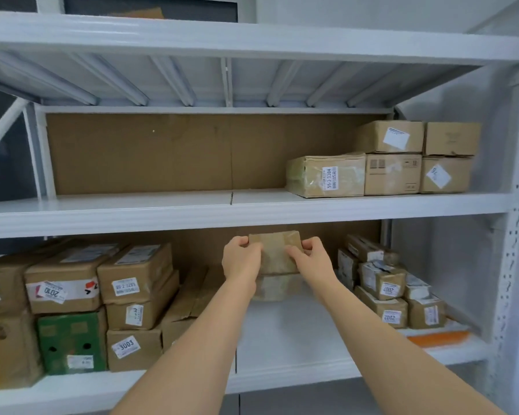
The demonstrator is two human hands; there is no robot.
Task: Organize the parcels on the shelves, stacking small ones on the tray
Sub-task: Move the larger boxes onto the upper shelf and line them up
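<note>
A small brown taped parcel (277, 250) is held between both hands in the middle of the lower shelf, just under the middle shelf's front edge. My left hand (241, 262) grips its left side and my right hand (310, 259) grips its right side. Directly beneath it a second pale parcel (277, 290) rests on the shelf board. To the right, several small parcels (384, 283) are stacked on an orange tray (439, 336).
Larger boxes (132, 295), one of them green (72, 339), fill the lower shelf's left side, with flattened cardboard (192, 295) leaning beside them. The middle shelf (162, 211) carries several boxes (402, 163) at its right end. The rack's white upright (513, 265) stands at the right.
</note>
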